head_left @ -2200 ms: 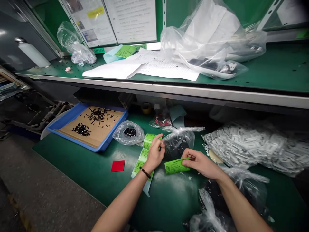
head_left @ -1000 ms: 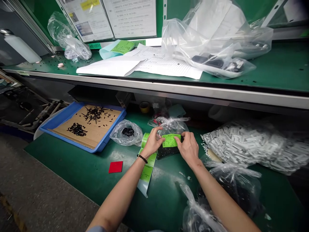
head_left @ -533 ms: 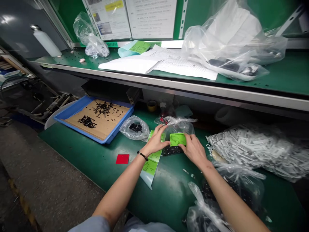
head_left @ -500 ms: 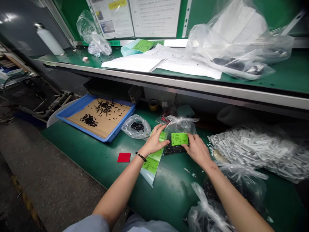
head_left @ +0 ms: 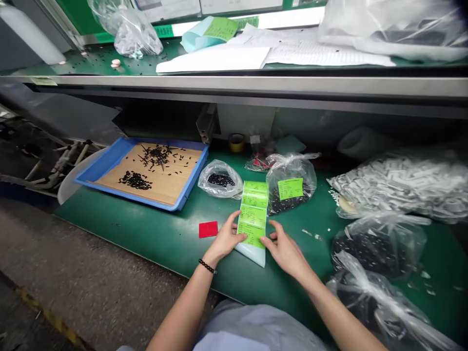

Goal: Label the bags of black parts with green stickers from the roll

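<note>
My left hand grips the left edge of a strip of green printed labels on pale backing paper, which lies on the green bench mat. My right hand has its fingers apart, at the strip's lower right edge. Just beyond the strip sits a clear plastic bag of small black parts. A green label is stuck on its front, and neither hand touches this bag.
To the left are a blue tray with cardboard and scattered black parts, a small bag of black parts and a red square. White parts fill a large bag at right. Another bag of black parts lies below it.
My hands have let go of the labelled bag and moved nearer me onto the label strip. The bag stays with the green label on it, and the strip now lies flatter and closer to me.
</note>
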Demonstrator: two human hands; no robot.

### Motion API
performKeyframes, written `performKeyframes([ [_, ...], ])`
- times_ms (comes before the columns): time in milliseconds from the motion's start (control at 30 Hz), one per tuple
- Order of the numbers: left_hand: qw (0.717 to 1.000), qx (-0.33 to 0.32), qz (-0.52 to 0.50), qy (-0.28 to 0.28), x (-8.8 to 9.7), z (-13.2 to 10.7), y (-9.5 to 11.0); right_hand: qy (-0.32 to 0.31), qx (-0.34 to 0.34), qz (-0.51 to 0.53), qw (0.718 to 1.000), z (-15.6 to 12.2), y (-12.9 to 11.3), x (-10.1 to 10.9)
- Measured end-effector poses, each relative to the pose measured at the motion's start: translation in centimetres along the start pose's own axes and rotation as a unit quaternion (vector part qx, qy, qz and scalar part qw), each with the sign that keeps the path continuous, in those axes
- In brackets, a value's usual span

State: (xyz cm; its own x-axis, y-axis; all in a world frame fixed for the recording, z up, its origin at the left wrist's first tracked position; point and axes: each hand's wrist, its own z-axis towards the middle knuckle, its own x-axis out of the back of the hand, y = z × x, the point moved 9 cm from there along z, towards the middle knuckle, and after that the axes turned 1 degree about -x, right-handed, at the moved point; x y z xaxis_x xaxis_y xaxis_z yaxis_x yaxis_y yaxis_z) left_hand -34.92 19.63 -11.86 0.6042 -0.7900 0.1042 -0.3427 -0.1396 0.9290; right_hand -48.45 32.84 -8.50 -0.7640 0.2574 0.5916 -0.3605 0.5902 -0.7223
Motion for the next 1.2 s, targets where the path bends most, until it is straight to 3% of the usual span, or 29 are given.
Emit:
performKeyframes([
  [100, 0.99, -0.002, -0.11, -0.086, -0.8, 0.1, 0.0, 0.008, -0.035, 0.172, 0.984, 2.5, 2.0, -2.3],
  [267, 0.992, -0.008, -0.069, -0.103, -0.6, 0.1, 0.0, -0.017, -0.003, 0.268, 0.963, 2.1, 2.1, -2.4],
  [367, 0.995, -0.026, 0.016, -0.093, -0.7, 0.4, 0.4, 0.017, 0.016, 0.201, 0.979, 1.1, 1.6, -1.2],
  [467, 0.992, -0.051, 0.095, -0.071, -0.8, 0.7, 1.1, 0.108, 0.078, 0.06, 0.989, -0.3, -0.1, 0.6],
  [567, 0.99, -0.051, 0.12, -0.054, -1.2, 1.1, 1.4, 0.199, 0.141, -0.096, 0.965, -1.8, -1.7, 1.8],
  [667, 0.991, -0.031, 0.122, -0.047, -2.0, 1.3, 1.7, 0.241, 0.177, -0.193, 0.934, -2.8, -2.4, 2.0],
  [733, 0.993, -0.018, 0.104, -0.052, -2.7, 1.1, 1.9, 0.254, 0.2, -0.204, 0.924, -3.7, -2.8, 2.2],
  [833, 0.992, -0.007, 0.079, -0.095, -4.0, 0.4, 2.2, 0.265, 0.239, -0.115, 0.927, -6.5, -4.1, 4.0],
  [933, 0.987, -0.015, 0.085, -0.135, -4.8, 0.0, 2.2, 0.228, 0.253, 0.045, 0.939, -10.6, -5.1, 8.2],
  [1000, 0.989, -0.016, 0.068, -0.128, -4.7, 0.1, 1.8, 0.208, 0.195, 0.131, 0.95, -13.0, -3.5, 12.9],
  [1133, 0.997, 0.029, -0.049, -0.059, -4.3, 0.7, 0.5, 0.362, 0.021, 0.163, 0.918, -16.4, 6.1, 26.1],
  [1200, 0.995, 0.062, -0.076, -0.004, -4.1, 0.8, -0.1, 0.396, -0.013, 0.167, 0.903, -16.0, 11.3, 30.5],
])
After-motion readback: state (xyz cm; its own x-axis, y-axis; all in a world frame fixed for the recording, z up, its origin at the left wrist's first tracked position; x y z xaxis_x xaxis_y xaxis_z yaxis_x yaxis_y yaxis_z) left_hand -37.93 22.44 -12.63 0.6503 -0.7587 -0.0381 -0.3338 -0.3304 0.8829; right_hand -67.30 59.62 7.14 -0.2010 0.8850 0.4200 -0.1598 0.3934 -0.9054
